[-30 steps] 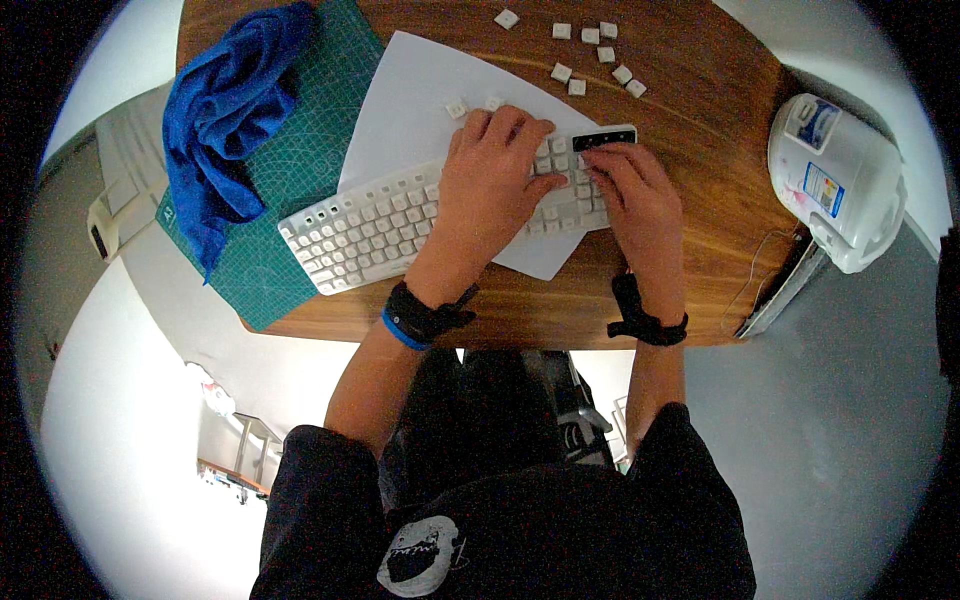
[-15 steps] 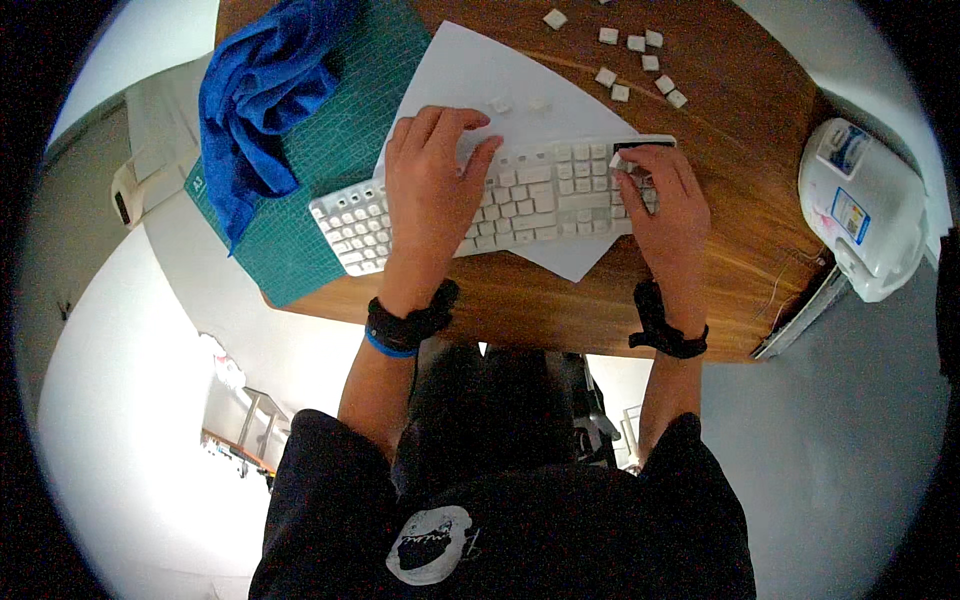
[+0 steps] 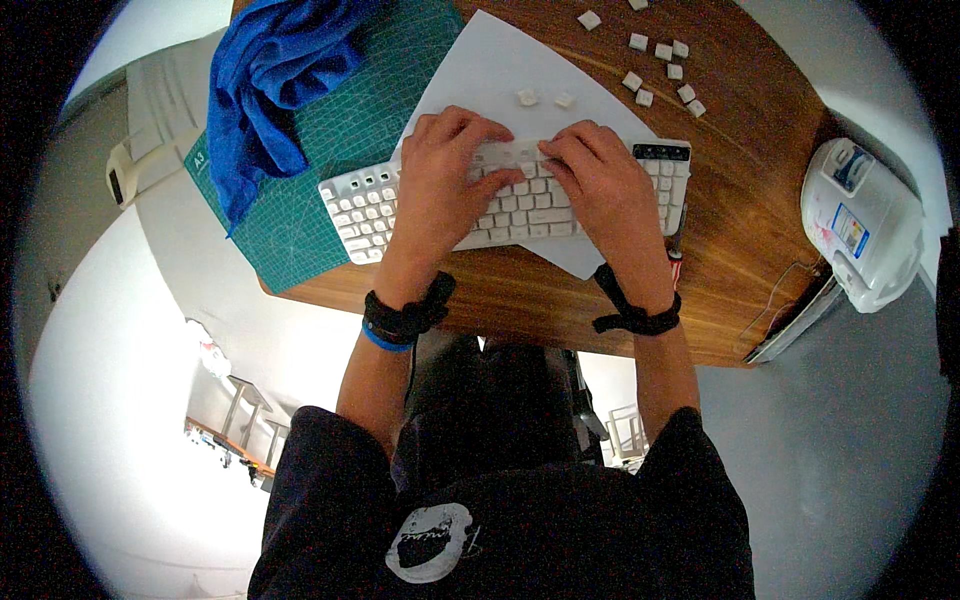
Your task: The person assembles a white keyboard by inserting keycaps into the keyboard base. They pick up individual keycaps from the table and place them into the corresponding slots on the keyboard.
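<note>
Blue cloth (image 3: 265,105) lies on grn mat (image 3: 365,120), wht jug (image 3: 868,220) far R.

Matt plastic keyboard (image 3: 516,217), smooth wood-grained table (image 3: 735,265)

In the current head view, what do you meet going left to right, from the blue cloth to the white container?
Blue cloth → left hand → right hand → red-handled tool → white container.

Glare whites out the lower left, while the dimmer, grainy tabletop (image 3: 745,225) bows outward.
</note>
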Demonstrator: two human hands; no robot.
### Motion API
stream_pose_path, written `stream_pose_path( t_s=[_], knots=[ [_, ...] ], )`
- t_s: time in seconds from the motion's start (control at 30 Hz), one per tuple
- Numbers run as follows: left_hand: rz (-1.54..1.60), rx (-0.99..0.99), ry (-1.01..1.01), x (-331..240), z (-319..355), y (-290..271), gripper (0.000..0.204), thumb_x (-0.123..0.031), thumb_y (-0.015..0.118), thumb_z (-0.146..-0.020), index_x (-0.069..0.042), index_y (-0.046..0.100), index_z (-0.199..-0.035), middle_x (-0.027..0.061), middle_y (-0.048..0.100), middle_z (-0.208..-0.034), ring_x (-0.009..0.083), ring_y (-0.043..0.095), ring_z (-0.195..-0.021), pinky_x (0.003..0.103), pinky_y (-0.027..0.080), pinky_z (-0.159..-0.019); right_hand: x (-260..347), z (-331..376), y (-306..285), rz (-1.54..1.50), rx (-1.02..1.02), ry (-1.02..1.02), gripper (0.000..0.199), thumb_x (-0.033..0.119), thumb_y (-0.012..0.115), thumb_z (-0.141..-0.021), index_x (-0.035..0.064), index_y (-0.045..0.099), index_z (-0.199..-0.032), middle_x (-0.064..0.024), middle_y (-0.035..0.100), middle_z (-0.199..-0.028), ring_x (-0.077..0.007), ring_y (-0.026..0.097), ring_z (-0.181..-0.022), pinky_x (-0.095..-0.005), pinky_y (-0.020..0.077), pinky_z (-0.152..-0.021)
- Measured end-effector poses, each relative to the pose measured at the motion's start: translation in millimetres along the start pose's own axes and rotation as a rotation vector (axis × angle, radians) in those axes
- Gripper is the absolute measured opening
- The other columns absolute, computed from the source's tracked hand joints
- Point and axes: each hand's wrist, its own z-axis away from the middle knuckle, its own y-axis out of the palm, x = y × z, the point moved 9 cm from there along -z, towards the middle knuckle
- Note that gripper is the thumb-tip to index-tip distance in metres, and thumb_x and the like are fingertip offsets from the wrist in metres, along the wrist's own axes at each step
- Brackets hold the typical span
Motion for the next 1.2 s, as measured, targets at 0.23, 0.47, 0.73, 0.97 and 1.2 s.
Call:
stream_pose_path(
  t_s=[0.23, 0.47, 0.73, 0.97, 1.2],
  knots=[
    [-0.038, 0.009, 0.013, 1, 0, 0, 0.045, -0.025, 0.092, -0.074, -0.012, 0.074, -0.114, 0.0117, 0.069, -0.112, 0.038, 0.063, -0.108, 0.047, 0.053, -0.093, 1, -4, 10, -0.025, 0.153, 0.122, 0.018, 0.012, 0.066, -0.097, 0.0064, 0.065, -0.114, -0.0115, 0.062, -0.114, -0.0338, 0.067, -0.105, -0.0455, 0.0596, -0.087],
    [0.121, -0.119, -0.032, -10, -28, -13, 0.038, -0.012, 0.083, -0.084, -0.013, 0.074, -0.122, 0.0128, 0.069, -0.112, 0.0371, 0.065, -0.109, 0.044, 0.055, -0.096, -27, -13, -14, -0.224, 0.01, 0.328, 0.024, 0.007, 0.066, -0.096, 0.0043, 0.065, -0.12, -0.0186, 0.062, -0.117, -0.0402, 0.065, -0.11, -0.0488, 0.0556, -0.095],
    [0.085, -0.044, 0.045, -12, -46, 4, 0.021, -0.003, 0.075, -0.088, -0.008, 0.075, -0.109, 0.0145, 0.07, -0.109, 0.0377, 0.066, -0.106, 0.045, 0.056, -0.092, -49, -36, -37, -0.086, -0.117, 0.336, 0.026, 0.008, 0.068, -0.095, 0.0045, 0.065, -0.121, -0.0204, 0.063, -0.119, -0.0436, 0.063, -0.112, -0.05, 0.0539, -0.097],
    [0.089, -0.014, 0.083, -11, -48, 0, 0.027, 0.002, 0.069, -0.088, -0.007, 0.072, -0.114, 0.0148, 0.07, -0.117, 0.0401, 0.066, -0.11, 0.045, 0.055, -0.096, -52, -83, -46, 0.1, -0.308, 0.188, 0.025, 0.012, 0.069, -0.098, 0.0054, 0.069, -0.121, -0.0194, 0.064, -0.124, -0.0415, 0.065, -0.111, -0.0493, 0.0549, -0.095],
    [-0.012, -0.174, -0.088, 27, -2, -69, 0.039, -0.011, 0.083, -0.085, -0.008, 0.069, -0.122, 0.0146, 0.069, -0.125, 0.038, 0.063, -0.119, 0.048, 0.052, -0.103, -51, -83, -28, 0.034, -0.198, 0.182, 0.021, 0.018, 0.071, -0.098, 0.0089, 0.071, -0.118, -0.0177, 0.068, -0.117, -0.0389, 0.068, -0.107, -0.0495, 0.0559, -0.093]
  ],
)
